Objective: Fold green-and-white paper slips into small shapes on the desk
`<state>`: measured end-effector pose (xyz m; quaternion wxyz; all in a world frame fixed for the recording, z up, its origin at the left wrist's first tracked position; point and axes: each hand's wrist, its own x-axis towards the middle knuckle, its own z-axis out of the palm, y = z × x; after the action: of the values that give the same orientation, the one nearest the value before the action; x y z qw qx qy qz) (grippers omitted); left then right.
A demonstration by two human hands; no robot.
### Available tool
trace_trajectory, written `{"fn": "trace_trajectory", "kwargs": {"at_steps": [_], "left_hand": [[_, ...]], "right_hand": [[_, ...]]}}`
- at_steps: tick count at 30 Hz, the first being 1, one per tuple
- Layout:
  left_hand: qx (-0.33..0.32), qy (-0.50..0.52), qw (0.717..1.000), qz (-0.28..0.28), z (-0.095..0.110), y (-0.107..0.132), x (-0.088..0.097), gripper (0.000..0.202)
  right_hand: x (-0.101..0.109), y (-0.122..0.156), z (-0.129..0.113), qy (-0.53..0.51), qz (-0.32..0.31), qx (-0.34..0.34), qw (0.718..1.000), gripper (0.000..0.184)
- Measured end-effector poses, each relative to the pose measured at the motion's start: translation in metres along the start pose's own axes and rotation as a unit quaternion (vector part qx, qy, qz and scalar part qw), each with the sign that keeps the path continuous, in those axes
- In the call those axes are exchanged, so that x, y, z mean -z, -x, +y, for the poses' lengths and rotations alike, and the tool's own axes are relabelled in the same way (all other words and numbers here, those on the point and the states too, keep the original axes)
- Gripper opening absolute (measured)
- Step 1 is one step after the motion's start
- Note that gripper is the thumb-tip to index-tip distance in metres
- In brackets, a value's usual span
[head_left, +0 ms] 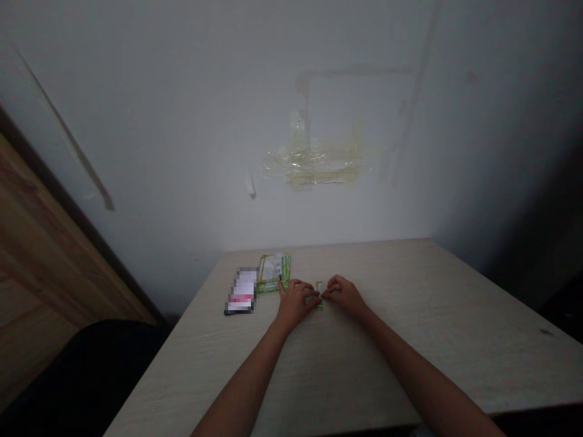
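Observation:
Both my hands rest on a pale wooden table, close together near its middle. My left hand and my right hand each pinch a side of a small green and white packet that lies on the tabletop between them. The fingers of both hands are curled and closed on it. Just left of my left hand lies a stack of green and white packets, flat on the table.
A phone with a lit screen lies left of the packet stack. A white wall with old tape marks stands behind the table. A wooden panel is at the left, a dark shape below it.

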<state>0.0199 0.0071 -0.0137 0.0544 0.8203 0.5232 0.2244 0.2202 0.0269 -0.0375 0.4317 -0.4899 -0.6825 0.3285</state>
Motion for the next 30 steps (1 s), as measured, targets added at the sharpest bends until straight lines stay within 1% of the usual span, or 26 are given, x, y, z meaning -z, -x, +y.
{"fn": "trace_trajectory", "kwargs": {"at_steps": [2, 7, 13, 17, 22, 30], "left_hand": [[-0.001, 0.007, 1.000, 0.004, -0.001, 0.000, 0.000, 0.021], [0.001, 0.023, 1.000, 0.001, -0.004, -0.002, -0.002, 0.021], [0.005, 0.001, 1.000, -0.001, -0.003, -0.002, -0.002, 0.023], [0.004, 0.009, 1.000, -0.008, -0.002, -0.002, 0.000, 0.023], [0.006, 0.011, 1.000, -0.015, -0.002, -0.002, 0.000, 0.023], [0.002, 0.028, 1.000, -0.008, -0.005, -0.003, -0.002, 0.020]], "right_hand": [[0.001, 0.002, -0.002, 0.017, 0.003, 0.016, 1.000, 0.022], [-0.003, -0.001, 0.000, 0.083, 0.038, 0.046, 0.995, 0.020], [-0.006, -0.007, 0.000, 0.123, 0.063, 0.049, 0.989, 0.017], [-0.007, -0.010, -0.002, 0.154, 0.081, 0.041, 0.984, 0.016], [-0.007, -0.010, -0.006, 0.178, 0.094, 0.041, 0.979, 0.013], [-0.007, -0.009, -0.009, 0.212, 0.103, 0.025, 0.971, 0.009]]}}
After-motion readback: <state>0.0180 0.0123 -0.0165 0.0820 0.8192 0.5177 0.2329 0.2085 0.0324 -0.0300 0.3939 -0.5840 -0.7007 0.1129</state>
